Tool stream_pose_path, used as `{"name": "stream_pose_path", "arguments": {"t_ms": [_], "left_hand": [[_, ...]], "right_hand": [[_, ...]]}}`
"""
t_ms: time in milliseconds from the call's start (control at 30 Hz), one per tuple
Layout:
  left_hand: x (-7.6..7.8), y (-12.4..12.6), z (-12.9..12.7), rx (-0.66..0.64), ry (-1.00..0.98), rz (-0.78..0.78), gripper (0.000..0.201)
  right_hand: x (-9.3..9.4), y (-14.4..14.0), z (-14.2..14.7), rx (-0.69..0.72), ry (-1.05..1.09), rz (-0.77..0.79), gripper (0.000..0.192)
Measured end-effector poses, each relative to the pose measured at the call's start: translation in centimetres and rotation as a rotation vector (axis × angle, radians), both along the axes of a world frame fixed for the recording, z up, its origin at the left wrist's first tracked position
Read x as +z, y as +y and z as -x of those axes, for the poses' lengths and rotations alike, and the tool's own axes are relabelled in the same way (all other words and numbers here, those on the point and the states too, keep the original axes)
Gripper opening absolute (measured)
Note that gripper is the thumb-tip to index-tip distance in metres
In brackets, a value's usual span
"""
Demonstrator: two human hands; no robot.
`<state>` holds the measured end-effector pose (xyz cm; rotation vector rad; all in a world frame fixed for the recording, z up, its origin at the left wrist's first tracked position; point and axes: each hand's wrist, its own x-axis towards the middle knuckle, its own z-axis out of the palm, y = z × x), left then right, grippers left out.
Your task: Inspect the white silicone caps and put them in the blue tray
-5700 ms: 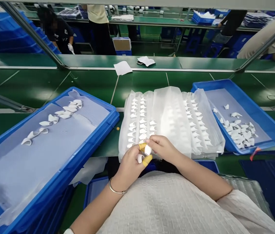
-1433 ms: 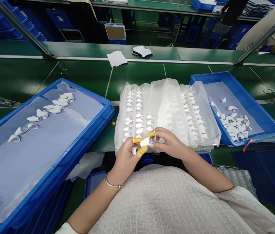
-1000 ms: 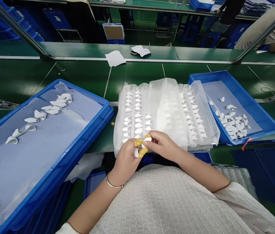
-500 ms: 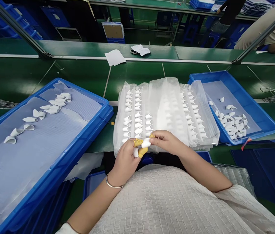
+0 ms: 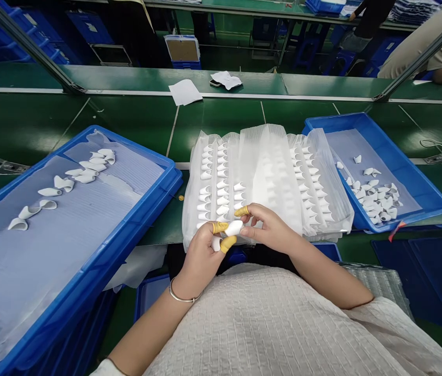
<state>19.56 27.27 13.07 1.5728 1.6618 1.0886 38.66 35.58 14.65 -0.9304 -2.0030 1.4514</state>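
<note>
We pinch a white piece in our left fingers, our right fingers half-spread at its end, grip unclear; the left tray holds scattered pieces, the right tray a heap

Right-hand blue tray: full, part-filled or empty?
Part-filled: the blue tray has white pieces heaped at its near end and bare liner at its far end.

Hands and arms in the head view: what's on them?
Left hand: two yellow finger covers, with a thin silver-coloured bangle at the wrist. Right hand: one yellow fingertip cover visible, no bangle seen. Both forearms are bare below loose off-white sleeves. No cables or markings visible.
</note>
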Motion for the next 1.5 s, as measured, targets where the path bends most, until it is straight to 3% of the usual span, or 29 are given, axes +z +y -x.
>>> {"name": "stream_pose_path", "arguments": {"t_ms": [200,400,467,633,767,967,1067,1267,1367,1500], "left_hand": [[-0.4,-0.1,0.0,-0.068,0.222,-0.179,0.013],[-0.7,-0.4,0.2,-0.103,0.218,-0.209,0.012],[-0.7,-0.4,0.3,-0.094,0.204,-0.218,0.011],[-0.4,-0.1,0.2,-0.073,0.152,-0.173,0.011],[-0.1,0.1,0.0,-0.024,-0.014,0.001,0.016],[-0.3,0.0,0.4,0.003,-0.158,0.138,0.021],[-0.3,-0.1,0.3,0.026,-0.123,0.104,0.02],[0.1,0.0,0.0,-0.004,-0.032,0.008,0.016],[0.2,0.0,0.1,0.013,-0.066,0.075,0.019],[0.2,0.0,0.3,0.016,-0.144,0.119,0.02]], "right_hand": [[0.5,-0.9,1.5,-0.027,-0.129,-0.032,0.032],[-0.5,-0.1,1.4,-0.071,0.076,0.36,0.044],[-0.8,0.2,1.1,-0.097,0.093,0.396,0.047],[-0.8,0.5,0.3,0.001,0.1,0.306,0.038],[-0.3,0.4,-0.2,0.016,0.069,0.188,0.027],[0.0,0.1,-0.4,0.058,0.019,-0.272,0.022],[-0.3,-0.1,-0.3,0.048,0.016,-0.194,0.034],[-0.6,0.0,0.3,-0.01,0.014,0.084,0.033],[-0.3,0.0,0.2,0.015,0.06,0.032,0.024],[0.0,-0.2,-0.4,0.053,0.03,-0.237,0.024]]}}
